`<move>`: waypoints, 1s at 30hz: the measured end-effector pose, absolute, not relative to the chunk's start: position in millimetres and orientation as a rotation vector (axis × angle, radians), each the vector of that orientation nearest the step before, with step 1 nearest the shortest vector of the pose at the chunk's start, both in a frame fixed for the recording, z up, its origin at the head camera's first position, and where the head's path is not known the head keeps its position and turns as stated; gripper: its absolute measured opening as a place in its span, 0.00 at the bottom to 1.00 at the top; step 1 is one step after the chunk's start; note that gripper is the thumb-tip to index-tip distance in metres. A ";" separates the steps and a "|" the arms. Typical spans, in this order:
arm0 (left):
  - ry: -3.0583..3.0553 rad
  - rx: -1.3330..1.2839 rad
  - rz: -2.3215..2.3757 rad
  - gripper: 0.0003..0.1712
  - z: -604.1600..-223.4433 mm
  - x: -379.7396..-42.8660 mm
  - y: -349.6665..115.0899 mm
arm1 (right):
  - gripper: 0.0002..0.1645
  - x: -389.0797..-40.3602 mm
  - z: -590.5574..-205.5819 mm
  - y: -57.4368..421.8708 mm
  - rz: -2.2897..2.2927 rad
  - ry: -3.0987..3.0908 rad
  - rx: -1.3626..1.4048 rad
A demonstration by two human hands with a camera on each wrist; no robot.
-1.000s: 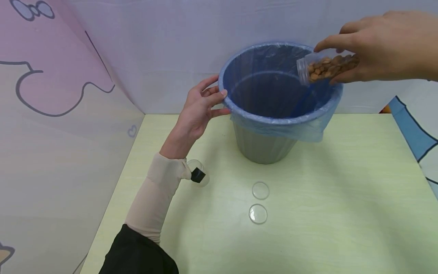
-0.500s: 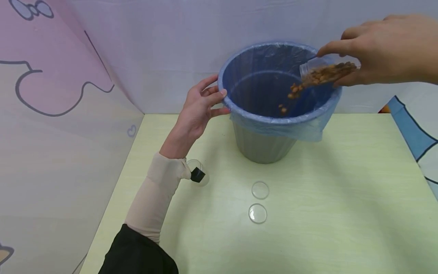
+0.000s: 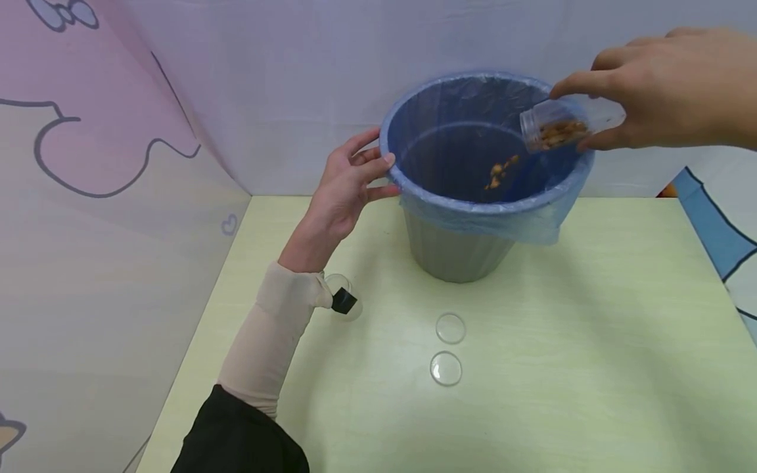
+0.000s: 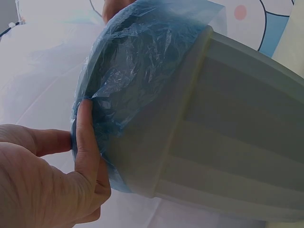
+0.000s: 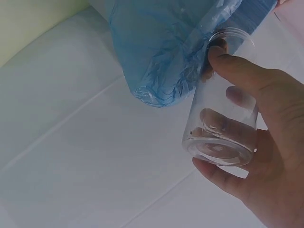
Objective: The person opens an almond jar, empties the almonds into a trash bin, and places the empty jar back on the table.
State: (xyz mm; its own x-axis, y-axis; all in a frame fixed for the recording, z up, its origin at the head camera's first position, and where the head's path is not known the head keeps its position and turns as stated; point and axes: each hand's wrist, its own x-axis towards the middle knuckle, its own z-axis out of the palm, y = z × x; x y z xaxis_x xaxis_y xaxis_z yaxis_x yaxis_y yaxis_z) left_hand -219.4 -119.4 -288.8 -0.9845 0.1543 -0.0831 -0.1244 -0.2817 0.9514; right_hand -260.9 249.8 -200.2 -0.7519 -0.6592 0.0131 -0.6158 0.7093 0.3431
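My left hand [image 3: 349, 190] grips the rim of a grey trash bin [image 3: 458, 256] on its left side. In the left wrist view, its thumb and fingers lie on both sides of the rim. A blue plastic bag [image 3: 514, 223] lines the bin and folds over its rim. My right hand [image 3: 680, 89] holds a clear jar [image 5: 223, 118] tipped on its side, its mouth over the bin. Small brown nut-like pieces [image 3: 558, 135] lie near the mouth inside the jar. Other pieces [image 3: 497, 172] are falling into the bin. The bin's bottom is hidden in shadow.
Two clear round discs [image 3: 446, 368] lie on the pale table [image 3: 568, 394] in front of the bin. Another clear round item [image 3: 338, 284] stands partly hidden beside my left wrist. A pale wall sheet [image 3: 284, 85] rises behind the bin.
The right hand has tipped the jar further and lowered it slightly. Brown pieces have poured out, and the jar holds fewer than before. The left hand stays on the rim.
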 end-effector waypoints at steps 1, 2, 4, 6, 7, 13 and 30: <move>1.768 0.034 2.383 0.32 -288.9 -219.3 -119.4 | 0.56 -260.8 -200.2 249.8 -0.486 -2.775 1.044; 1.771 0.031 2.382 0.32 -289.0 -219.4 -119.3 | 0.55 -260.6 -200.1 249.6 -0.489 -2.770 1.044; 1.770 0.023 2.385 0.31 -289.4 -219.5 -119.0 | 0.55 -259.7 -199.6 248.9 -0.504 -2.765 1.042; 1.769 0.023 2.384 0.31 -289.6 -219.6 -118.6 | 0.55 -258.5 -199.2 248.1 -0.521 -2.754 1.045; 1.771 0.027 2.381 0.31 -289.7 -219.6 -118.4 | 0.54 -258.0 -199.2 247.9 -0.531 -2.744 1.050; 1.769 0.037 2.376 0.32 -289.9 -220.3 -117.2 | 0.54 -255.9 -201.3 246.3 -0.576 -2.713 1.066; 1.763 0.027 2.383 0.32 -288.1 -219.7 -115.2 | 0.53 -251.7 -197.0 242.4 -0.621 -2.559 1.132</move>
State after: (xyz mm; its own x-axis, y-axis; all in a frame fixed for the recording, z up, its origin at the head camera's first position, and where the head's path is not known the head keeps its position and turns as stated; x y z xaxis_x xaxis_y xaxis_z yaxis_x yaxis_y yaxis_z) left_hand -219.7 -115.2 -288.1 -0.9841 0.1526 -0.0906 -0.1312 -0.2823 0.9503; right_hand -251.7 242.4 -197.0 -0.6564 -0.7507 0.0743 -0.6331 0.6017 0.4869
